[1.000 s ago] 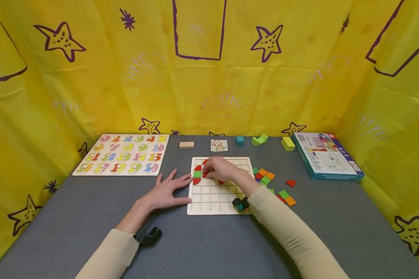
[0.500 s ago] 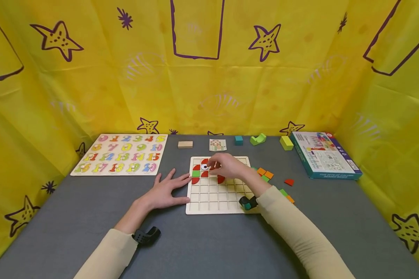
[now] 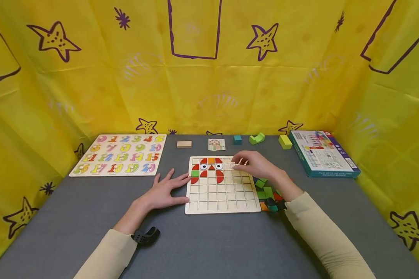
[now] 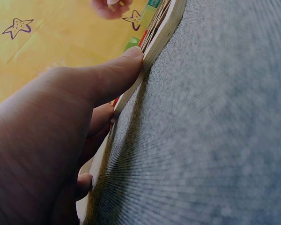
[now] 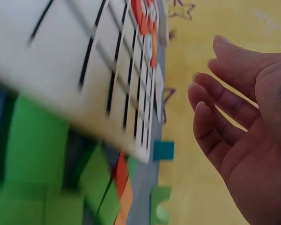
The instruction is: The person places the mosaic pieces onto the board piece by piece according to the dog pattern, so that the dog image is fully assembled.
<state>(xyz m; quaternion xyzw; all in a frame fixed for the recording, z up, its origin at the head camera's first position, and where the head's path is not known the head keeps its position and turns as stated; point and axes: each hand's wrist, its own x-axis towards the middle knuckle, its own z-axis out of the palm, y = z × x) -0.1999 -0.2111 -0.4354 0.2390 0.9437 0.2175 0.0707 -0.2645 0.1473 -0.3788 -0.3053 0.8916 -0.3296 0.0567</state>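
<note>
A wooden grid board lies in front of me. Its upper left squares hold a pattern of red quarter-circle tiles, a green square tile, an orange tile and two eye tiles. My left hand lies spread on the table; in the left wrist view its thumb and fingertips touch the board's edge. Above the board's upper right part hovers my right hand, fingers loosely bent. The right wrist view shows nothing between those fingers.
Loose coloured tiles are heaped along the board's right side, partly under the right wrist. Behind the board are a small picture card, a wooden block and coloured blocks. A number puzzle lies left, a box right.
My right hand has moved right, off the coloured pattern, uncovering both eye tiles and the orange tile. My left hand has stayed at the board's edge.
</note>
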